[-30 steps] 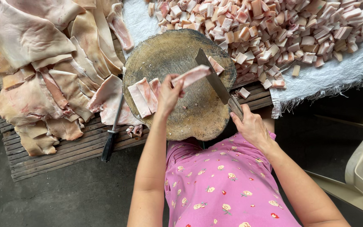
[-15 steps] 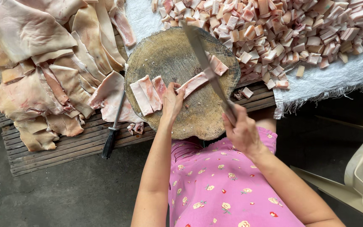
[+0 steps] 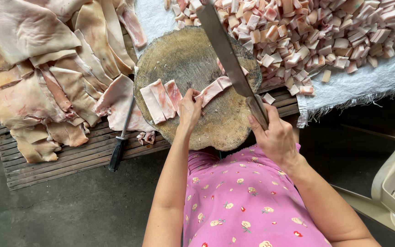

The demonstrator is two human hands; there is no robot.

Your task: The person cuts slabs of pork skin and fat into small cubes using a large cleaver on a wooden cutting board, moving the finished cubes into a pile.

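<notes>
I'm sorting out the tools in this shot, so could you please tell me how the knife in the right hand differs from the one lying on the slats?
The cleaver has a broad, long blade; the dark-handled knife looks slim and narrow. The cleaver is gripped in the right hand and raised over the round chopping block; the dark-handled knife lies untouched on the wooden slats, partly under the pork skin. Both point away from the person.

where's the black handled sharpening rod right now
In the head view the sharpening rod lies on the slatted wooden table, left of the round chopping block, with its tip tucked under a slab of pork skin.
</notes>
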